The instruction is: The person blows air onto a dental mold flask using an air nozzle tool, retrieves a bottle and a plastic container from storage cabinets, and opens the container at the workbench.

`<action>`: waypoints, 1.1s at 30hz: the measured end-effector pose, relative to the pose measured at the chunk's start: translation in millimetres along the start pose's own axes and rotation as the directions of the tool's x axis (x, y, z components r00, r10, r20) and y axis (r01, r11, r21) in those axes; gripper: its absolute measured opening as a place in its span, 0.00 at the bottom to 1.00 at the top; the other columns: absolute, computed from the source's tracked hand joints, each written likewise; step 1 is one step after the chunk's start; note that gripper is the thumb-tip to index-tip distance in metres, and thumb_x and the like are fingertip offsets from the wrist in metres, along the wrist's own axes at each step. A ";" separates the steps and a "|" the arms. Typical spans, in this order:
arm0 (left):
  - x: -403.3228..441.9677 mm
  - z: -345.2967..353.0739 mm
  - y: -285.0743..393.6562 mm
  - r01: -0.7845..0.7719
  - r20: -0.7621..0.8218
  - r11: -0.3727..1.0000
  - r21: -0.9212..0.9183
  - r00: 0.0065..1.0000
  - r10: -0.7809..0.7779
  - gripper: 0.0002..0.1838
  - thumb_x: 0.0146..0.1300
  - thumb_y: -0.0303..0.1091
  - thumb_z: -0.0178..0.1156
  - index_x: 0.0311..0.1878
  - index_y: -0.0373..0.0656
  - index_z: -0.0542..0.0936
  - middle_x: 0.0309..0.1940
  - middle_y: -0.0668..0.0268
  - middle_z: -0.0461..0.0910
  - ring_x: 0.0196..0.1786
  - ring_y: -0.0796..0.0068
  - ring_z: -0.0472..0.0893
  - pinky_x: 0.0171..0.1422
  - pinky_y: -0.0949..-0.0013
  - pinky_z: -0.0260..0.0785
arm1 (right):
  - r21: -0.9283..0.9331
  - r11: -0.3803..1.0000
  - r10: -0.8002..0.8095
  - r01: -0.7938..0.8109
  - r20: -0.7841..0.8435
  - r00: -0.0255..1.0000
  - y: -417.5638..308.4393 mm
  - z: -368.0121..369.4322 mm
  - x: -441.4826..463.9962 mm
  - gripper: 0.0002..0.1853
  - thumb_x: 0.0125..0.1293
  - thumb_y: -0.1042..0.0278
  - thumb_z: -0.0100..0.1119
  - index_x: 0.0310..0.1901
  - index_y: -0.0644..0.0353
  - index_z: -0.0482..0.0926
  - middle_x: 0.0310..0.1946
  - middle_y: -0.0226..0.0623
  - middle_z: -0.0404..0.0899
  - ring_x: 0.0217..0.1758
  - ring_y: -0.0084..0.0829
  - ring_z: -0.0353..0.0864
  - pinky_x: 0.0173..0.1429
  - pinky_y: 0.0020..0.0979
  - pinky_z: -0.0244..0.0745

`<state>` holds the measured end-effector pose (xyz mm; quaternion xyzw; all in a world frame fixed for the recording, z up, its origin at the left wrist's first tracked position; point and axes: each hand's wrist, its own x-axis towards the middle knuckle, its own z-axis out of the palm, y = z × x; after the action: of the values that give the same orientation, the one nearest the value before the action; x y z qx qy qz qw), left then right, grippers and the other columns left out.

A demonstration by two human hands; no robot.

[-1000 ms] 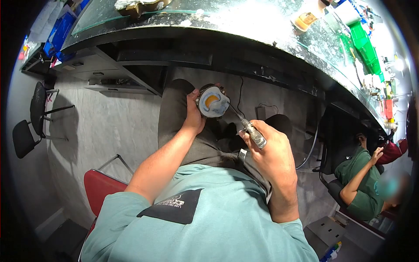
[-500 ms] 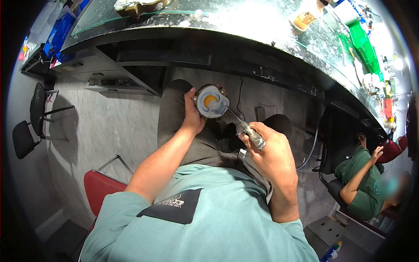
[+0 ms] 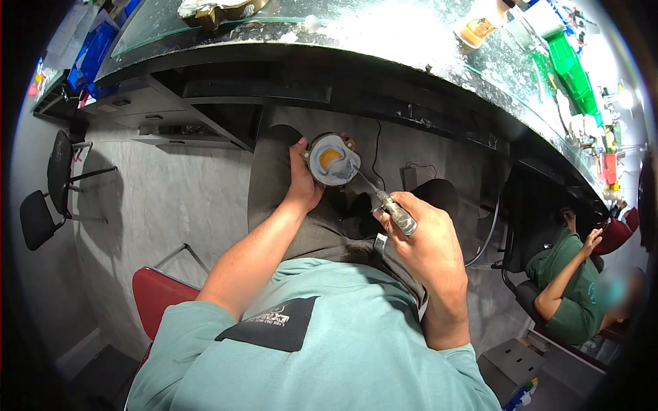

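My left hand [image 3: 303, 177] is wrapped round the side of a dental flask [image 3: 349, 144], a round metal mould with lugs on its rim. White and blue-grey plaster [image 3: 335, 171] fills it around a yellow-orange patch [image 3: 329, 158]. My right hand [image 3: 428, 236] is closed on the mottled, worn handle of a thin-shafted hand tool [image 3: 396, 213]. The tool's tip meets the lower right part of the plaster; its exact shape is too small to make out. Both hands are above my lap, with the flask held between my knees and the bench.
A dusty glass-topped bench [image 3: 384, 31] spans the front, bearing a jar of amber liquid [image 3: 474, 33], a green bin [image 3: 574, 75] and a brass-coloured piece [image 3: 219, 12]. A red chair [image 3: 161, 298] is at left, a black chair [image 3: 62, 185] farther off. Another person [image 3: 572, 288] sits at right.
The tool and my right hand have shifted very slightly at the plaster. My left hand and the flask stay in place.
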<state>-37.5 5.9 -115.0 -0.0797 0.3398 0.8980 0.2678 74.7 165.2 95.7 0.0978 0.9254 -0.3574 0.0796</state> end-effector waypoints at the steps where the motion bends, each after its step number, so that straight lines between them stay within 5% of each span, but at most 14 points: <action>1: 0.5 -1.1 -1.1 0.000 0.003 1.000 -0.012 1.000 0.000 0.44 0.74 0.69 0.35 0.70 0.40 0.77 0.65 0.56 0.82 0.68 0.59 0.79 0.75 0.54 0.69 | -0.008 1.000 -0.012 0.012 -0.011 1.000 0.0 0.7 0.2 0.10 0.68 0.67 0.70 0.44 0.62 0.82 0.37 0.46 0.87 0.41 0.50 0.88 0.43 0.44 0.82; 5: 1.8 -4.5 -0.6 0.015 0.100 1.000 -0.018 0.995 -0.013 0.43 0.75 0.69 0.36 0.70 0.39 0.77 0.65 0.57 0.82 0.69 0.60 0.79 0.75 0.55 0.68 | 0.030 0.999 -0.042 0.043 -0.036 0.998 1.8 3.8 1.0 0.10 0.68 0.67 0.70 0.44 0.62 0.81 0.36 0.46 0.86 0.40 0.50 0.88 0.43 0.44 0.82; 8: -5.7 6.2 4.4 0.015 0.015 1.000 0.022 1.000 -0.015 0.43 0.76 0.67 0.36 0.70 0.38 0.77 0.64 0.57 0.82 0.68 0.60 0.80 0.74 0.56 0.68 | 0.008 0.999 -0.033 0.033 -0.031 0.999 1.8 4.6 1.5 0.10 0.68 0.67 0.70 0.44 0.62 0.81 0.36 0.46 0.86 0.40 0.50 0.88 0.43 0.44 0.82; 14: -1.6 -0.9 -2.9 -0.096 0.103 0.988 0.119 0.991 0.084 0.41 0.78 0.64 0.36 0.71 0.37 0.76 0.62 0.57 0.83 0.66 0.61 0.81 0.73 0.58 0.70 | -0.013 0.999 -0.038 0.037 -0.030 0.999 2.6 4.7 1.0 0.10 0.68 0.67 0.70 0.45 0.62 0.82 0.35 0.47 0.86 0.40 0.51 0.88 0.42 0.44 0.82; 33: -3.0 -0.8 -3.6 -0.110 0.109 0.986 0.127 0.989 0.097 0.40 0.77 0.64 0.39 0.69 0.37 0.78 0.60 0.57 0.84 0.64 0.62 0.81 0.72 0.59 0.70 | 0.002 0.999 -0.045 0.045 0.019 0.999 5.0 5.5 1.0 0.11 0.69 0.66 0.70 0.45 0.63 0.82 0.35 0.48 0.87 0.40 0.51 0.88 0.42 0.44 0.82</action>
<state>-33.1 6.4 -116.7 0.0021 0.3882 0.8891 0.2426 75.4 165.2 88.2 0.0737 0.9263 -0.3607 0.0804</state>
